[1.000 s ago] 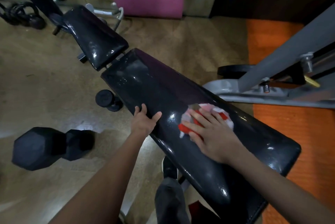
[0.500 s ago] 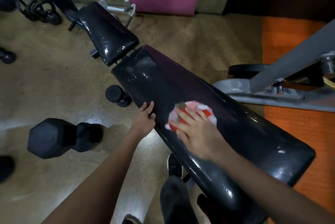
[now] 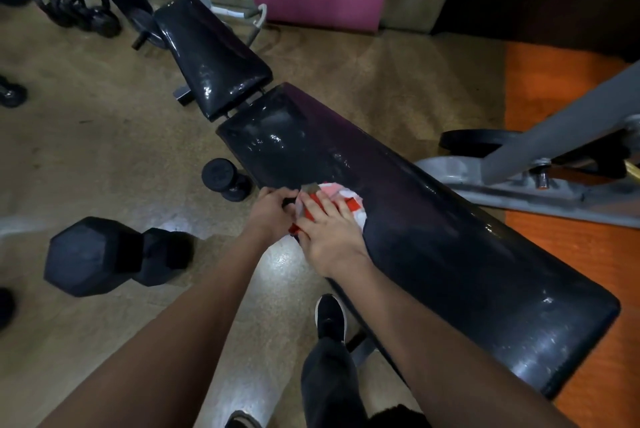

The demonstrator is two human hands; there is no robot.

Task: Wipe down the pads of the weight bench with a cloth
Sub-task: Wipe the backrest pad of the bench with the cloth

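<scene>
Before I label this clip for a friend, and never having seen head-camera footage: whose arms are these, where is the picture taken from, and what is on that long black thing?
The single picture comes from a camera worn on a person's head, looking down, so both arms are that person's own. The long glossy black padded bench pad belongs to a weight bench; a shorter black seat pad sits beyond it. The right hand presses a red, pink and white cloth flat at the pad's near edge. The left hand grips that edge beside the cloth, touching it. On the floor to the left lie a large black hexagonal dumbbell and a smaller round one.
</scene>
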